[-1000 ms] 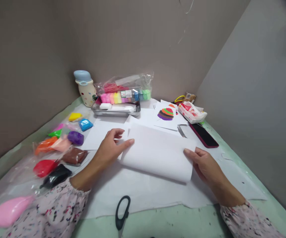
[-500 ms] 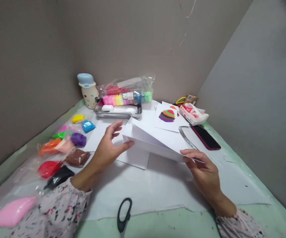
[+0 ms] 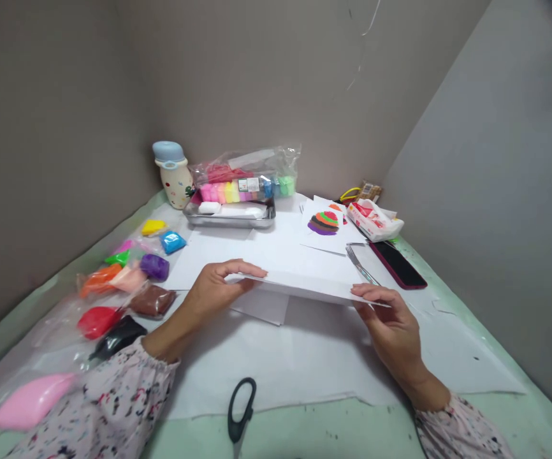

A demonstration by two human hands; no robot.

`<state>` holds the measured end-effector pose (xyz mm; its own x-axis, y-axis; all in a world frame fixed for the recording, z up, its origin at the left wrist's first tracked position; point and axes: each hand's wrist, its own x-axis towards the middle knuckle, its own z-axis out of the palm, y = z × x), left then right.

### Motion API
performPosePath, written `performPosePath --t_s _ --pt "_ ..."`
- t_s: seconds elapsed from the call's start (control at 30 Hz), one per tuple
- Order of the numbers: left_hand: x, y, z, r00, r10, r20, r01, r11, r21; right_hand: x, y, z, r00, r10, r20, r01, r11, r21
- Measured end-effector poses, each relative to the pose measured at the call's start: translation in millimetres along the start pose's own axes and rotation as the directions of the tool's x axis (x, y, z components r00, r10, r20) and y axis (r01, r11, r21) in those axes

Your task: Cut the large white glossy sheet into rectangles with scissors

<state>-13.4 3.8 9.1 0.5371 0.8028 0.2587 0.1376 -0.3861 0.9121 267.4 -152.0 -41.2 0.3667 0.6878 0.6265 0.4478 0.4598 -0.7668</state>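
A sheet of white paper [image 3: 305, 285] is held above the table, seen nearly edge-on. My left hand [image 3: 223, 284] pinches its left end, with the fingers on top and the thumb below. At the right end, my right hand [image 3: 388, 315] grips the sheet between thumb and fingers. Whether the paper is folded along its length is hard to make out. Under it lie more white sheets [image 3: 269, 307]. Black-handled scissors [image 3: 241, 411] rest near the front edge, their blades mostly out of view.
Bagged coloured clay, such as the brown packet [image 3: 152, 301], lies left. Behind stand a bottle [image 3: 174, 182] and a metal tray [image 3: 231, 221] bearing a bag of clay [image 3: 242, 182]. A striped picture [image 3: 324, 223], fork [image 3: 361, 264], phone [image 3: 398, 264] and tissue pack [image 3: 374, 220] are right.
My left hand has come down and closed on the left end of the paper. The sheet's raised upper flap has lowered. My right hand keeps its hold.
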Motion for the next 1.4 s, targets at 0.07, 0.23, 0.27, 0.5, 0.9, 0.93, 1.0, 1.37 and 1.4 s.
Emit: performPosePath --t_s 0.07,0.23,0.27,0.5,0.9,0.93,1.0,1.37,1.4 --pt "-1 2 2.2 0.999 -0.012 -0.029 0.013 1.000 0.004 0 0 1 1.000 0.026 -0.014 -0.026 0.999 -0.035" --pt "-4 9 6.2 0.994 -0.029 -0.103 0.026 0.999 -0.028 3 -8 -1 0.995 0.087 -0.042 -0.093 0.978 -0.184" --pt "-5 11 6.8 0.993 -0.041 -0.110 0.035 0.998 -0.054 3 -10 -1 0.993 0.103 -0.064 -0.114 0.972 -0.207" --pt "-9 21 10.0 0.991 -0.129 -0.042 0.108 0.938 -0.330 3 -12 -6 0.910 0.326 -0.257 -0.373 0.913 -0.164" --pt "-10 23 14.1 0.975 -0.153 0.163 0.216 0.828 -0.517 8 3 -5 0.752 0.650 -0.110 -0.623 0.755 0.203" --pt "-10 22 14.1 0.974 -0.155 0.167 0.220 0.827 -0.518 8 3 -4 0.746 0.658 -0.098 -0.628 0.745 0.223" --pt "-9 22 14.3 0.972 -0.168 0.165 0.230 0.827 -0.513 8 2 -3 0.743 0.665 -0.081 -0.632 0.736 0.244" --pt "-9 20 19.8 0.932 -0.338 0.128 0.358 0.813 -0.459 12 -10 2 0.719 0.693 -0.049 -0.674 0.713 0.192" --pt "-9 19 20.2 0.929 -0.347 0.127 0.365 0.807 -0.465 12 -10 2 0.714 0.699 -0.046 -0.679 0.707 0.196"
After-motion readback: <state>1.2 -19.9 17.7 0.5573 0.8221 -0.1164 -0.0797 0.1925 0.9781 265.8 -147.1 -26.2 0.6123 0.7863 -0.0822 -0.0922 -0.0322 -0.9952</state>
